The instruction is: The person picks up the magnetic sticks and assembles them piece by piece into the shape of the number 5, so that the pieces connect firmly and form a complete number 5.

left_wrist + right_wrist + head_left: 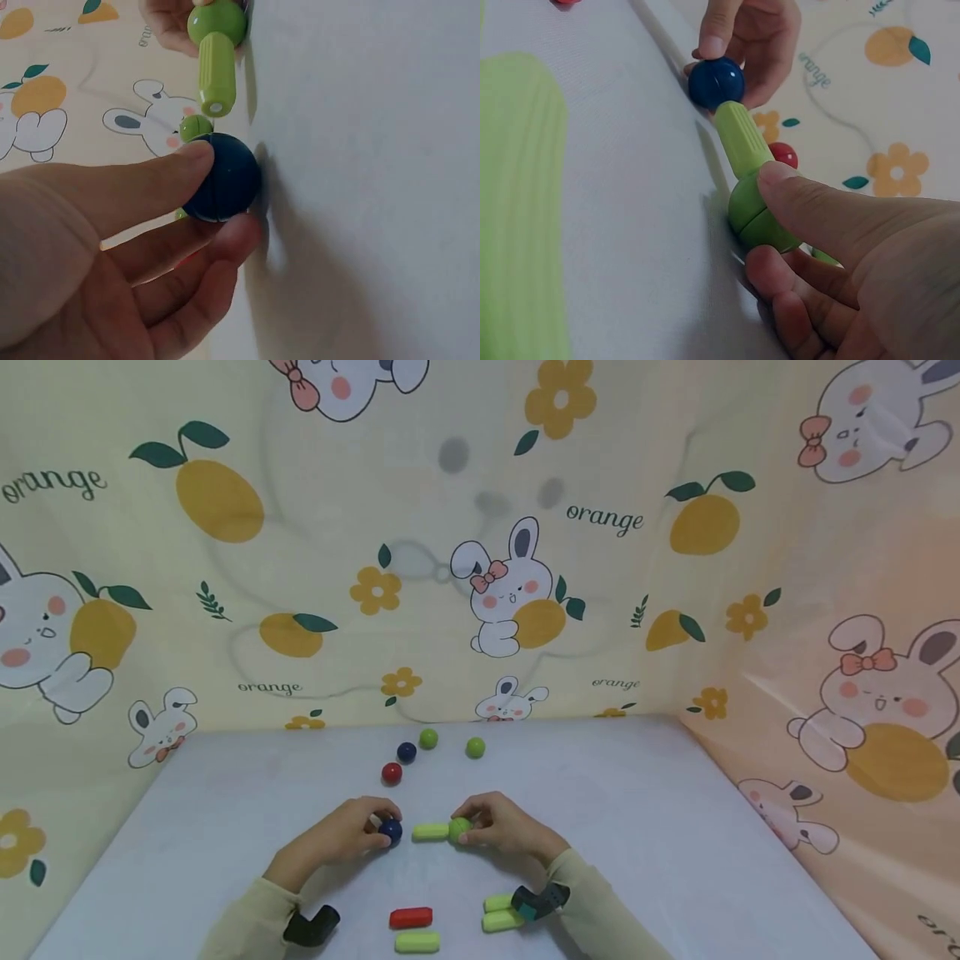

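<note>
In the head view my left hand (348,832) pinches a dark blue ball (391,832) between thumb and fingers. Opposite it, my right hand (504,827) grips a green ball (460,831) from the right side. A light green ridged rod (431,833) is joined to that green ball and points left at the blue ball. A small gap separates the rod's free end from the blue ball in the head view. The left wrist view shows a pale round spot on the rod's end face, and a seam around the blue ball (229,180).
Farther back on the white table (615,810) lie a red ball (392,773), another dark blue ball (407,752) and two green balls (428,738) (476,747). Nearer me are a red rod (411,918), a light green rod (417,942) and two more green rods (501,922) by the right wrist.
</note>
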